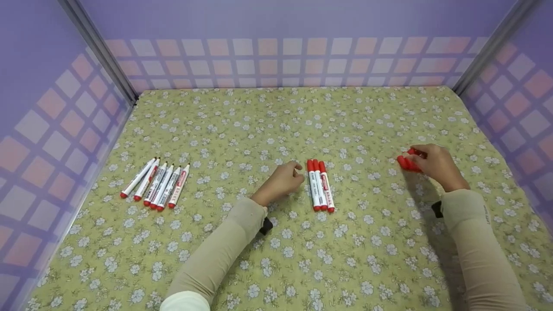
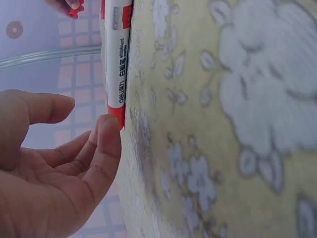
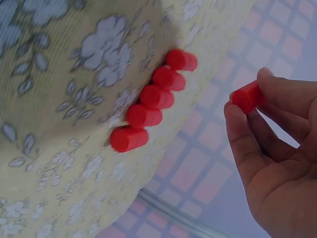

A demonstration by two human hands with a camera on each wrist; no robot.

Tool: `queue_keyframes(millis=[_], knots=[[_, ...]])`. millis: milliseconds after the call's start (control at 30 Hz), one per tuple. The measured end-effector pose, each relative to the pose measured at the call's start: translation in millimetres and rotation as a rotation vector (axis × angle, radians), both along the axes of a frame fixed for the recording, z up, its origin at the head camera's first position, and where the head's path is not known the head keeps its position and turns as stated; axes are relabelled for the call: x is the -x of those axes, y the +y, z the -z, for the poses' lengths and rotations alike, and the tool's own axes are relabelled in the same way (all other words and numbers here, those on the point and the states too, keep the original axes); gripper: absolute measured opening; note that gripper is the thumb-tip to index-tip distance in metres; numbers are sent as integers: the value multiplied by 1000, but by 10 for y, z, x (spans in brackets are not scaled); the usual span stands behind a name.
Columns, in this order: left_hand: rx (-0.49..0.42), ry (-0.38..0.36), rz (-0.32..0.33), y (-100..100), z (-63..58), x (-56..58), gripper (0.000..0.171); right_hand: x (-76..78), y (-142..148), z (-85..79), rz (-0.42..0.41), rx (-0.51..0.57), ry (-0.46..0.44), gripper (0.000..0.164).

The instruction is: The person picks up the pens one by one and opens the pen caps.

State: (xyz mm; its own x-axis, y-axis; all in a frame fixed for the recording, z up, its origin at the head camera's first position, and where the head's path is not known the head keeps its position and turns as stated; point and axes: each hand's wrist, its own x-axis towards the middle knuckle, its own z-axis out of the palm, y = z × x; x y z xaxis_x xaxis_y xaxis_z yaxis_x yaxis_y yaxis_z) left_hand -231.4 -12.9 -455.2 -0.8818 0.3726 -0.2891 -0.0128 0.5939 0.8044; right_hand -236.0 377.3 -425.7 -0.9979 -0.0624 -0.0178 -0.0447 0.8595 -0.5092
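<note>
Between thumb and fingers, my right hand [image 1: 438,164] pinches one red marker cap [image 3: 247,97], held above the cloth. Beside it several red caps [image 3: 157,97] lie in a row, partly hidden by the hand in the head view. My left hand [image 1: 281,180] is just left of three capped whiteboard markers [image 1: 320,185], white with red caps and red ends. Its fingers are loosely bent with nothing between them; in the left wrist view a fingertip is close to a marker's red end [image 2: 117,117], and I cannot tell whether they touch.
Several uncapped white markers [image 1: 156,183] lie side by side at the left, their dark tips pointing away. A flowered yellow-green cloth [image 1: 276,125] covers the table. Purple panels with pink and white squares [image 1: 268,52] stand at the back and both sides.
</note>
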Motion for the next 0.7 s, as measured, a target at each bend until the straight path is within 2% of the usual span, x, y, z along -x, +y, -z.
queue_keyframes(millis=[167, 367, 533, 700], knots=[[13, -44, -8, 93, 17, 24, 44, 23, 161, 39, 70, 8, -53, 41], [66, -28, -13, 195, 44, 40, 42, 20, 318, 112, 134, 44, -105, 39], [73, 1, -16, 218, 69, 42, 34, 5, 341, 132, 118, 47, -146, 44], [73, -12, -29, 244, 80, 50, 23, -18, 354, 106, 75, 46, -194, 52]])
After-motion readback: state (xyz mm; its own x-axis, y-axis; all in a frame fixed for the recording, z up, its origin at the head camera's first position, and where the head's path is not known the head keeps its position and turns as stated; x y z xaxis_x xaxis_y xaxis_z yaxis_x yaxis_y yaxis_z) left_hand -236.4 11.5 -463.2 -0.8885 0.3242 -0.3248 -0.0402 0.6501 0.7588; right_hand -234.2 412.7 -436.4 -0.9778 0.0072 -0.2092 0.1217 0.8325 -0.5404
